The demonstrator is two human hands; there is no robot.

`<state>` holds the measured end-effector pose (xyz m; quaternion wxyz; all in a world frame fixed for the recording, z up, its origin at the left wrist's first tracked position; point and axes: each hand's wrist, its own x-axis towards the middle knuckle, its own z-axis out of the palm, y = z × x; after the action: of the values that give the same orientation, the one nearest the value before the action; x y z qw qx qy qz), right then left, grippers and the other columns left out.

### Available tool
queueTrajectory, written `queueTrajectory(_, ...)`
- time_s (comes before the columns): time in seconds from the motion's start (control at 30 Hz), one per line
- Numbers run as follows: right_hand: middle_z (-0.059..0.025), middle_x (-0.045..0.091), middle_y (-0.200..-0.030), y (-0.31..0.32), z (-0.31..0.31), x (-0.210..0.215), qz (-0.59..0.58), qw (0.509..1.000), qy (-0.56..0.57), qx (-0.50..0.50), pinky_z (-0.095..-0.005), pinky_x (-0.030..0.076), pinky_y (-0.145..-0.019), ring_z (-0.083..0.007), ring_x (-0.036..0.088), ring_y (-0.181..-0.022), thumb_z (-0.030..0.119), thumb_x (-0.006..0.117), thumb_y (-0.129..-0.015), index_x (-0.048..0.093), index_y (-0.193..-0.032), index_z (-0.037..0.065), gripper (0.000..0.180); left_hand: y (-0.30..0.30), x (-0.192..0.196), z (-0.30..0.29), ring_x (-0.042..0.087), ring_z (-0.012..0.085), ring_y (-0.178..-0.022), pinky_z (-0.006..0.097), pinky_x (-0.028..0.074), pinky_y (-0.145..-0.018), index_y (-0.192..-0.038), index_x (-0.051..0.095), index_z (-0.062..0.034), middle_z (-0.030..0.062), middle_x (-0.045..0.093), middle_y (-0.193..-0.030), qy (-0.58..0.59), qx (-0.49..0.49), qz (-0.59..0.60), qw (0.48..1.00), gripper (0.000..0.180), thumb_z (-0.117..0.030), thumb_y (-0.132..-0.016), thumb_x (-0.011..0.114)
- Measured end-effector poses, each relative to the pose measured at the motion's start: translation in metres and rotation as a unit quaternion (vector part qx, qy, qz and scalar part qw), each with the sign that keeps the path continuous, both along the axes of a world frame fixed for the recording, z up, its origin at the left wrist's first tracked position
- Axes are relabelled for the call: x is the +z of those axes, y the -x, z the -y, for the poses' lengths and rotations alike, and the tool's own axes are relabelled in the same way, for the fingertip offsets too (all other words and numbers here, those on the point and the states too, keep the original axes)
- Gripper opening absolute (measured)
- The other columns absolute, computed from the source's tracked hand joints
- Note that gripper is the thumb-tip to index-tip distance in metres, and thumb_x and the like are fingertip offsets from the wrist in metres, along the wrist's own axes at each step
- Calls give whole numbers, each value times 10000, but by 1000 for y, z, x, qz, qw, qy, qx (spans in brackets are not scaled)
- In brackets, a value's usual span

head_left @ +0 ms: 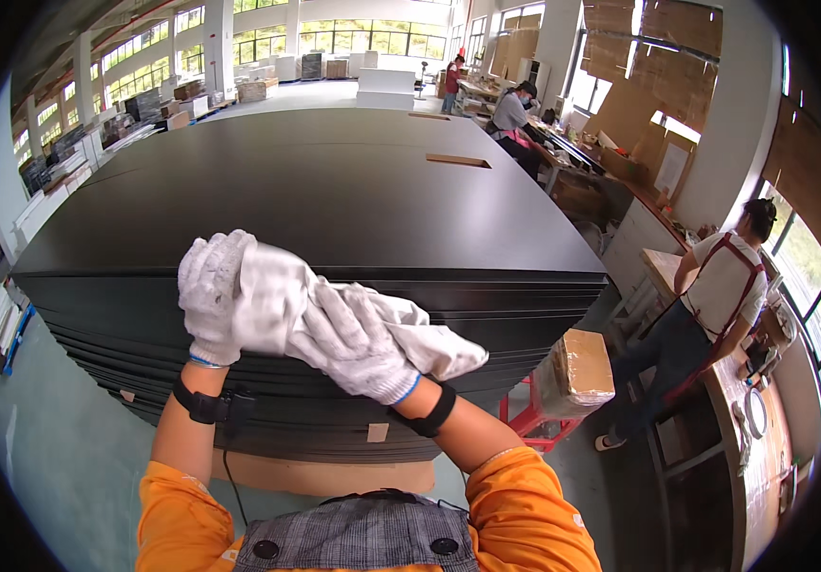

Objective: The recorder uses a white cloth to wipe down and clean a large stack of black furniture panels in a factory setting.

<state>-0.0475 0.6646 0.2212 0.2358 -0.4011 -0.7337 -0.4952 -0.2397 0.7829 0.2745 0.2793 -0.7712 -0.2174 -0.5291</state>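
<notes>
Gloved left hand and right hand, fingers closed on one pale cloth.
Cloth at near edge of black panel stack; I judge cloth-arranging in hand, next move calling for a steady grip.

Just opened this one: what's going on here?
A person wearing white gloves has a pale cloth bunched between the left grip and the right grip, with one end hanging loose past the right wrist. In view, both are in front of the near edge of a tall stack of black panels. To the right, a wrapped box sits on a red stool, and a co-worker stands by the benches.
</notes>
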Motion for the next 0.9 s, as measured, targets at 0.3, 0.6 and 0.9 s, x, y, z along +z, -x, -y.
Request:
queueTrajectory(0.3, -240, 481, -1330, -172, 105, -32, -365, 831, -297, -297, -460, 398, -1052, -384, 487, -1241, 174, 544, -894, 328, -1418, -19, 599, 6, 3, 14, 605, 261, -1103, 445, 384, -1047, -1139, 677, -134, 52, 670, -1144, 8, -10, 32, 999, 263, -246, -953, 529)
queueTrajectory(0.6, -97, 567, -1263, -10, 25, -42, -135, 963, 185, 143, -409, 481, -955, -284, 578, -1128, 146, 579, -817, 540, -1296, 181, 482, -1, 6, 12, 613, 276, -1107, 444, 399, -1035, -1123, 664, -64, 75, 684, -1123, -5, -12, 20, 1000, 329, -264, -1014, 427)
queueTrajectory(0.9, -134, 575, -1046, -121, 116, -87, -700, 712, -42, -18, -374, 471, -787, -272, 564, -956, 216, 676, -773, 540, -1136, 20, 434, 2, 8, 16, 602, 275, -1124, 441, 367, -1064, -1119, 667, -50, 79, 686, -1120, 7, -6, 26, 1000, 345, -273, -1014, 425)
